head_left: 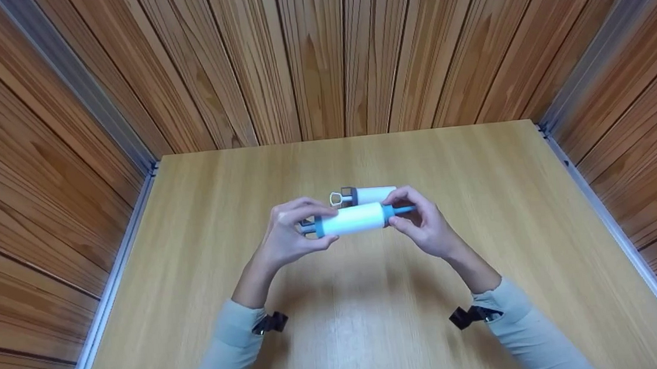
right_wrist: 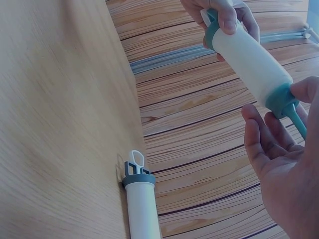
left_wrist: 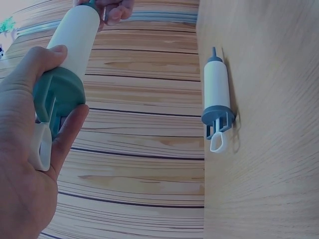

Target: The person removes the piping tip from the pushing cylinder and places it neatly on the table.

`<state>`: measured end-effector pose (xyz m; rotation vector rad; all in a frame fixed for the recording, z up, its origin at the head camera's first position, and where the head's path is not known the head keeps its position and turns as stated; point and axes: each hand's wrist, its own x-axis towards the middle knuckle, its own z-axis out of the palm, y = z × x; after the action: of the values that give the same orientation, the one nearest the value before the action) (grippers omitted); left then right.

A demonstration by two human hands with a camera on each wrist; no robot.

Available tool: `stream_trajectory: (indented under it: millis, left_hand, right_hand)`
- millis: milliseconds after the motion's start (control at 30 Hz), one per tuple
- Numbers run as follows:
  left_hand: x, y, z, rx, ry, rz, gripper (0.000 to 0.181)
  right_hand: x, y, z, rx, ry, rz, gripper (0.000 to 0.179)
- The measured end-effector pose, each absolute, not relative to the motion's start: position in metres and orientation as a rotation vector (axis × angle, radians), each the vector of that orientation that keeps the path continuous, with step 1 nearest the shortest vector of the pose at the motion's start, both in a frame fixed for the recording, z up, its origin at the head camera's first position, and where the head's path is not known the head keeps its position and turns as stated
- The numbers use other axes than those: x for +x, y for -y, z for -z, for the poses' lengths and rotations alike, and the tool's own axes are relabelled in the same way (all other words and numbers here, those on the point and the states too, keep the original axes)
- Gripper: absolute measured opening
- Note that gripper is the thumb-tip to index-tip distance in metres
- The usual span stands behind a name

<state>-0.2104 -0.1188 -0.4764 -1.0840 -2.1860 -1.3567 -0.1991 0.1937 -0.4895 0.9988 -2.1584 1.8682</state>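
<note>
A white-barrelled syringe with teal ends is held level above the table between both hands. My left hand grips its handle end, thumb and fingers round the teal collar; the white pull ring lies against that palm. At the nozzle end, my right hand pinches the teal cap between thumb and fingers, and the thin teal nozzle points toward the palm. Just behind lies a second white syringe on its side, with grey-blue ends and a white ring handle.
The wooden table stretches out under both forearms. Plank walls enclose it at the back and sides, with metal rails along the edges. Each sleeve carries a black wrist camera.
</note>
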Motion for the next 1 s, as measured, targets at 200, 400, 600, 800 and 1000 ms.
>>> stream_trajectory:
  millis: [200,400,600,800,1000]
  left_hand:
    - [-0.2091,0.1191,0.4763,-1.080,2.203,1.352,0.035]
    - [-0.2085,0.1188,0.4748,-1.086,2.207,1.358,0.035]
    - [-0.2081,0.1182,0.4738,-1.095,2.206,1.358,0.036]
    - [-0.2072,0.1170,0.4741,-1.098,2.191,1.356,0.035]
    - [-0.2064,0.1176,0.4745,-1.086,2.196,1.356,0.035]
  right_hand:
    - [-0.1983,-0.1939,0.4891,0.930,2.215,-1.844,0.030]
    - [-0.1995,-0.1947,0.4872,0.878,2.269,-1.824,0.024]
    - [-0.1993,-0.1958,0.4872,0.904,2.253,-1.820,0.022]
    - [-0.1977,-0.1958,0.4887,0.900,2.250,-1.832,0.022]
    - [-0.1974,-0.1962,0.4899,0.944,2.218,-1.837,0.025]
